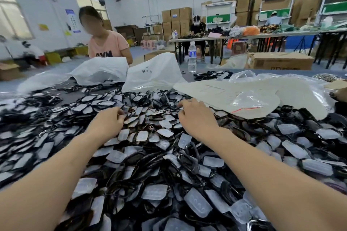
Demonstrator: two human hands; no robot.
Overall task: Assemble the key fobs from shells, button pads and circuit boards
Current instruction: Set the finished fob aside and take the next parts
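Note:
A wide heap of black key fob shells (150,163) mixed with translucent white button pads (165,132) covers the table in front of me. My left hand (108,121) reaches into the middle of the heap, its fingertips curled down among the parts around a small dark piece. My right hand (195,116) rests palm down a little to the right, fingers bent into the pile. What either hand grips is hidden by the fingers. No circuit boards can be made out.
White plastic bags (155,73) and clear bags on a cardboard sheet (249,97) lie behind the heap. A water bottle (192,57) stands farther back. A person in a pink shirt (109,43) sits across the table. Boxes and work tables fill the room.

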